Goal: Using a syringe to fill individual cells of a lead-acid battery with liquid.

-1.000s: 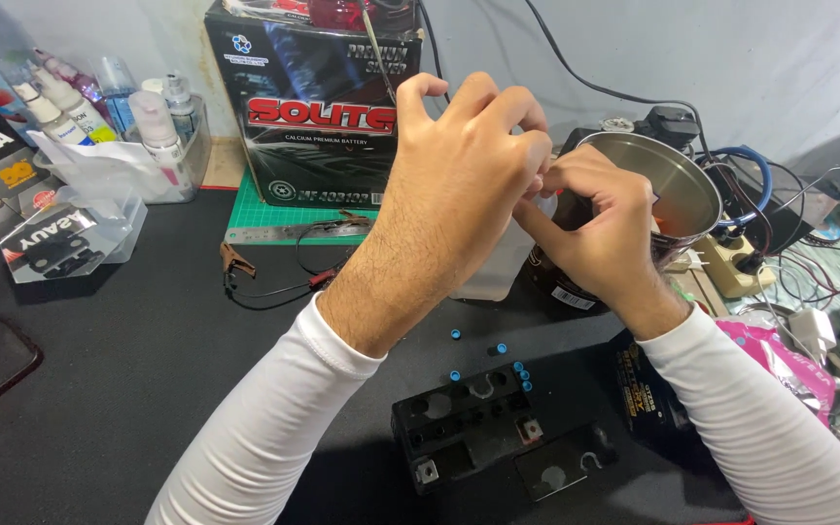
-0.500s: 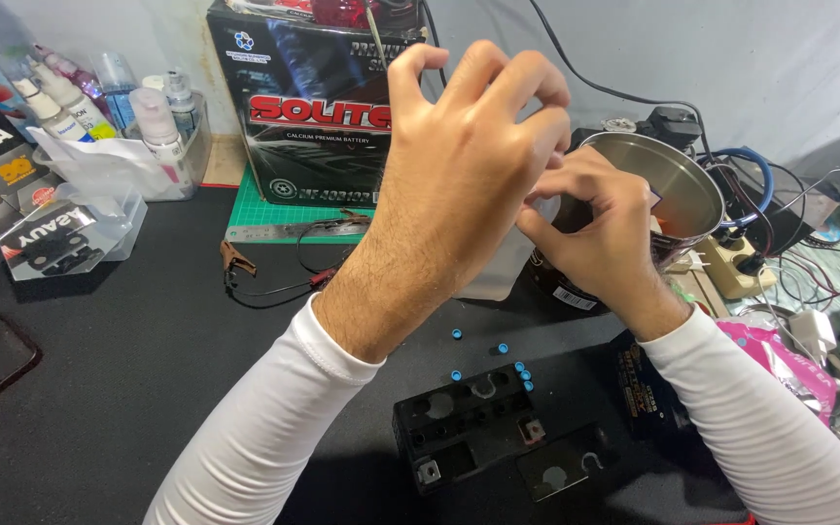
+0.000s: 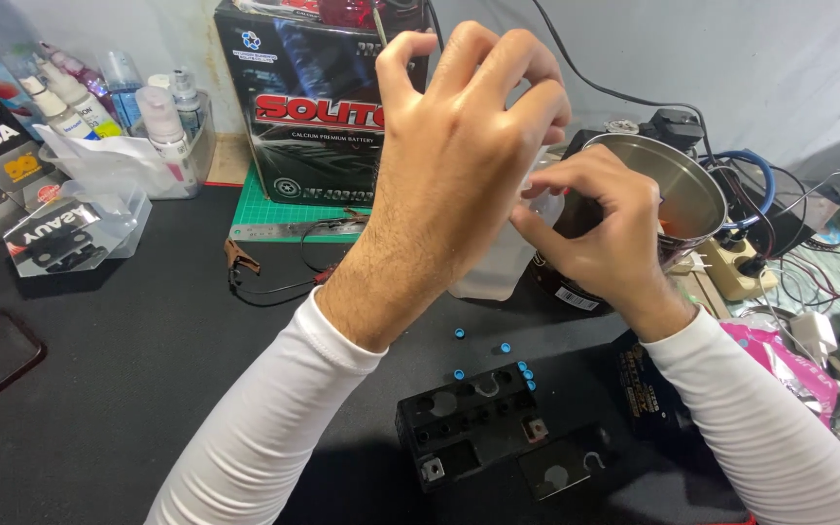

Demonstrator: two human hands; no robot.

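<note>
- Since the earlier frames the left hand (image 3: 464,165) has lifted higher and its fingers have opened from a tight cluster into a loose, curled spread, while the right hand (image 3: 600,228) has stayed in place
- Behind both hands a large black battery box (image 3: 318,107) stands upright on a green cutting mat (image 3: 274,219), blocking the view of the wall
- To the right a steel pot (image 3: 678,194) tilts with its mouth toward the camera, ringed by cables and a blue hose (image 3: 746,180)
- Between the hands a translucent plastic bottle (image 3: 503,262) stands with its long axis roughly vertical, base on the black tabletop (image 3: 128,379); its top is hidden by the hands, so which way the neck points is probably up, but that cannot be seen
- Right hand has thumb and fingertips drawn together at the bottle's upper part, apparently pinching something too small to make out
- Left hand hovers just beside it, gripping nothing visible
- Near the wrists lies a small black motorcycle battery (image 3: 473,428), lengthwise left to right, its cell holes open
- Smallest are the blue caps (image 3: 505,347) scattered just beyond it
</note>
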